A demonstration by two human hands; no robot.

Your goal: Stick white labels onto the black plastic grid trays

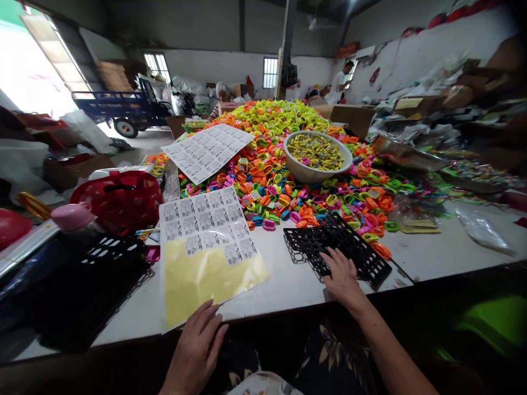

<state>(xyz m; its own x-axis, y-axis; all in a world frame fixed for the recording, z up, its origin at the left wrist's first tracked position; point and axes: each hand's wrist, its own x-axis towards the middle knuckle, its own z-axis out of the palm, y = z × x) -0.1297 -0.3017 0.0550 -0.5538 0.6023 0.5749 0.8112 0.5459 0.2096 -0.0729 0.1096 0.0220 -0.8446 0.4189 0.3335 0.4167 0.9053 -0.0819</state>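
Note:
My left hand (198, 341) is at the table's front edge with its fingers stretched out. Its fingertips lie at the lower edge of a yellow-backed sticker sheet (206, 274), whose printed white labels fill the upper part. On the right, my right hand (342, 276) rests with extended fingers on a black perforated plastic tray (370, 263). That tray looks folded or doubled with another lattice piece. Beyond both hands is a large heap of bright plastic pieces resembling toy watches (284, 200). A second label sheet (208, 151) lies on the heap's left side.
A pale bowl (315, 178) of wrapped yellow pieces sits in the heap. At left are a red bag (119, 200), a pink-lidded bottle (73, 215) and black crates (82, 296). Clear plastic bags (483, 233) lie right. Two people and a blue cargo tricycle (123, 109) are behind.

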